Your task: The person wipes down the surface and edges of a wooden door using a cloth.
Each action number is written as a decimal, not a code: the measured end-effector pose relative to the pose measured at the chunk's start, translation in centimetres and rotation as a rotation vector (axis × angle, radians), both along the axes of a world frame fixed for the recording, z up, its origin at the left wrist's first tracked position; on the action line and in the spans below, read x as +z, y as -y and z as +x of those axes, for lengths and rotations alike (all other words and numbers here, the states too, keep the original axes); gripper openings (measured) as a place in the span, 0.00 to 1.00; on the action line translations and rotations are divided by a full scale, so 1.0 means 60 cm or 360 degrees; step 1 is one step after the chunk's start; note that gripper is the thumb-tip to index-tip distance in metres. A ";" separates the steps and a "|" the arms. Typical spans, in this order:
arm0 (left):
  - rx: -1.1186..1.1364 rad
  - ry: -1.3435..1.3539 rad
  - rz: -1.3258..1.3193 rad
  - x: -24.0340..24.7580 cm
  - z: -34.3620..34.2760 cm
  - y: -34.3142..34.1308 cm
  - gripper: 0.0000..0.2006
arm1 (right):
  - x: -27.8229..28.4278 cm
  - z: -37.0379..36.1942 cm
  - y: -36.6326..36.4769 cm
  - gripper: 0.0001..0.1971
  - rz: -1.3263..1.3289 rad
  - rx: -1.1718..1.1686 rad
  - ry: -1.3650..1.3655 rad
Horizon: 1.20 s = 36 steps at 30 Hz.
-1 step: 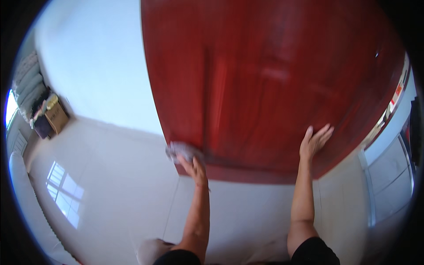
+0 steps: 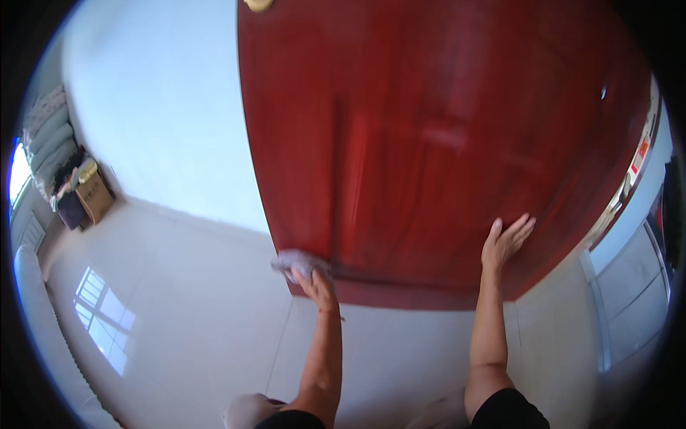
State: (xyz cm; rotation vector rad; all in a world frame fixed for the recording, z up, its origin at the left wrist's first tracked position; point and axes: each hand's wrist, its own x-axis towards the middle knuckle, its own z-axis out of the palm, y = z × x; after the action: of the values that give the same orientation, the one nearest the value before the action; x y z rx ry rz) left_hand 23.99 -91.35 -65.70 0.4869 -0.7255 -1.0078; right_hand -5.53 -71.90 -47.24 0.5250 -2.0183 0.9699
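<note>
A dark red wooden door [image 2: 429,179] with recessed panels fills the middle of the head view. My left hand [image 2: 318,288] is closed on a greyish cloth [image 2: 301,262], which lies against the door's lower left corner, close to its bottom edge. The cloth is a little blurred. Farther right, my right hand [image 2: 502,243] is open, fingers stretched and apart, at the lower right part of the door with nothing in it. Whether its palm presses on the wood I cannot tell.
A gold-coloured door handle [image 2: 259,4] shows at the top. White wall [image 2: 157,107] and pale tiled floor [image 2: 193,286] lie to the left. A cardboard box [image 2: 94,194] stands by stacked folded bedding [image 2: 53,136] at far left. Grey panels [image 2: 632,307] stand at right.
The view has tilted up slightly, so the scene sits lower and the handle has come into sight. My left hand and the cloth have moved slightly down the door; the right hand stays put.
</note>
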 end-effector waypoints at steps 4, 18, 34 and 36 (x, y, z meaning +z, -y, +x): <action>-0.0558 -0.0287 0.1027 -0.029 0.057 0.015 0.35 | -0.055 0.026 0.057 0.38 -0.0037 0.0068 0.0103; 0.0203 0.0624 -0.0260 0.282 0.011 0.095 0.31 | -0.074 0.044 0.061 0.37 0.0001 0.0095 0.0121; 0.0279 0.0822 0.0300 0.155 0.010 0.117 0.33 | -0.072 0.038 0.055 0.43 0.0173 0.0161 0.0355; -0.0182 0.0180 0.0830 0.132 0.008 0.114 0.33 | -0.075 0.033 0.051 0.45 0.0198 0.0213 0.0305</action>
State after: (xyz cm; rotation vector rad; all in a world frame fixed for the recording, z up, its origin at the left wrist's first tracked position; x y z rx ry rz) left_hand 24.44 -98.21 -57.76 0.9688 -0.5901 -1.2897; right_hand -3.55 -74.96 -51.73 0.6631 -2.2488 1.0114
